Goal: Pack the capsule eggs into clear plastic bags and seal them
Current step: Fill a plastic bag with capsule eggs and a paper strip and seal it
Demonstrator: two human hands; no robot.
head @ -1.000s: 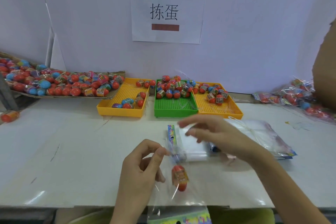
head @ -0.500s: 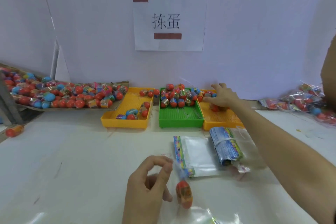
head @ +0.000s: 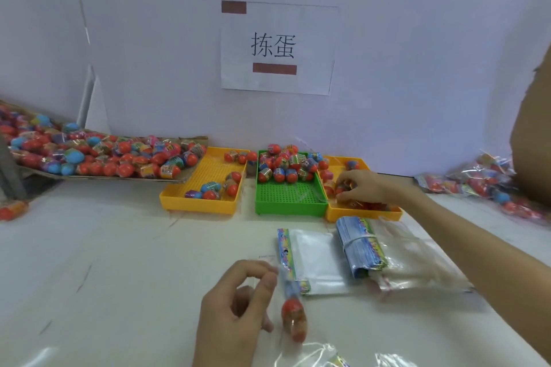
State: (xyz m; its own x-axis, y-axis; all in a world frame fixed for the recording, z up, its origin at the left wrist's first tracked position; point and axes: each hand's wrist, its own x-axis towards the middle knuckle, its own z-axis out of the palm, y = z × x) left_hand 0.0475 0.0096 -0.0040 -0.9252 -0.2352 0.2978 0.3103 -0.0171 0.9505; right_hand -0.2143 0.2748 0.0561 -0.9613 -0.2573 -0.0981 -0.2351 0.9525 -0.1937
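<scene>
Over right tray (head: 334,214), right hand (head: 362,188)

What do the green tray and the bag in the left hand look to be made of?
Green tray: apparently rigid moulded plastic, matte, its floor a regular grid of small holes. Bag pinched by the left hand: thin clear plastic film, glossy; the capsule egg shows through it and its crumpled lower part catches white glare.

A pale white bench (head: 104,262) runs up to a plain white wall (head: 417,53). A white paper sign (head: 277,48) with black Chinese characters hangs centrally on it. A brown cardboard edge (head: 533,140) intrudes at right. Lighting is soft and even.
</scene>
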